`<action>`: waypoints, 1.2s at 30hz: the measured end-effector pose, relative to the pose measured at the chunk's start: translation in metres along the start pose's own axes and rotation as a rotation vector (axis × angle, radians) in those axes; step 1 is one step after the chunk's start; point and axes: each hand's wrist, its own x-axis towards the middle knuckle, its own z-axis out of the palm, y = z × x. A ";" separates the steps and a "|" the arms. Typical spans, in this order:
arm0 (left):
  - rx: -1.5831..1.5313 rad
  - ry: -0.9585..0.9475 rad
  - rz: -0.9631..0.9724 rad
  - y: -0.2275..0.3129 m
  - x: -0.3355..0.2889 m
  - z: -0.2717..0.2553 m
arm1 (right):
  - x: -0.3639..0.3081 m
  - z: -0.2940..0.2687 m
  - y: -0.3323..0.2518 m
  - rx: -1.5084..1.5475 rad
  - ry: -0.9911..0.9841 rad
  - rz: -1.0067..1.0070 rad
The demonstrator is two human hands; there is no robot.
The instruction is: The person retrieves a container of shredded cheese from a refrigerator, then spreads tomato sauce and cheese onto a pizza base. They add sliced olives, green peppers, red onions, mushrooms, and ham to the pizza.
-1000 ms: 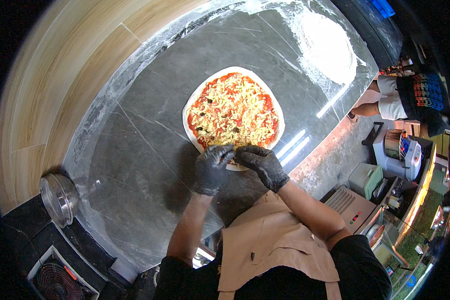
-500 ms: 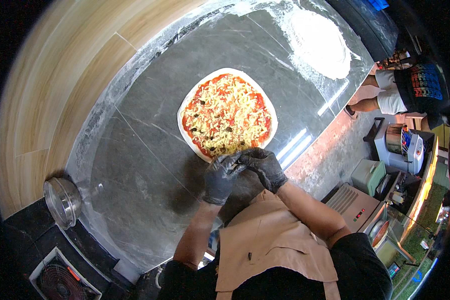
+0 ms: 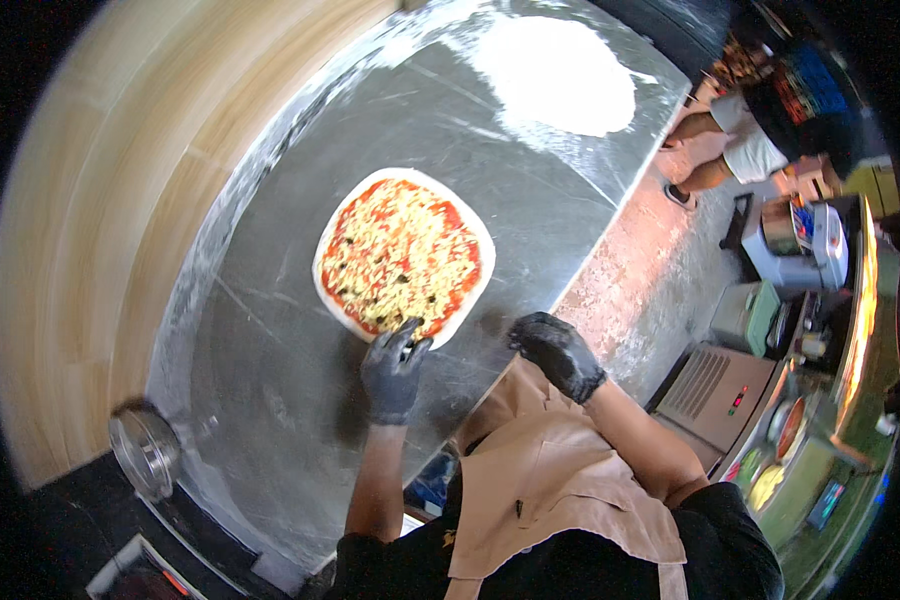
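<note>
A raw pizza (image 3: 405,235) lies on the dark stone counter, spread with red sauce, shredded pale cheese and a scatter of small dark topping pieces. My left hand (image 3: 392,380), in a black glove, reaches over the pizza's near edge. Its fingertips are at the cheese, thumb and fingers somewhat apart, with nothing visible held between them. Off to the right of the pizza, at the counter's front edge, my right hand (image 3: 558,357) hangs in a matching glove. Its fingers are curled together, and whatever they hold, if anything, is hidden.
White flour (image 3: 560,75) is heaped on the far part of the counter (image 3: 270,290). A round metal container (image 3: 145,450) stands at the left corner. Beyond the counter's right edge another person (image 3: 760,130) stands on the floor, near a metal cabinet (image 3: 715,395) and a green box (image 3: 745,315).
My hands, together at the pizza's near edge before, have separated. The left has gone onto the cheese; the right has drawn away to the right. The whole view has shifted and turned slightly.
</note>
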 end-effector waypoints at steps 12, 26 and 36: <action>-0.528 -0.547 0.722 0.291 -0.069 0.144 | -0.443 -0.116 0.076 2.088 1.599 0.089; 0.018 -1.389 0.929 0.661 -0.320 0.354 | -1.323 -0.154 0.167 0.418 2.818 0.387; 0.403 -1.551 1.439 0.716 -0.267 0.423 | -1.494 -0.118 0.231 -0.054 1.972 2.057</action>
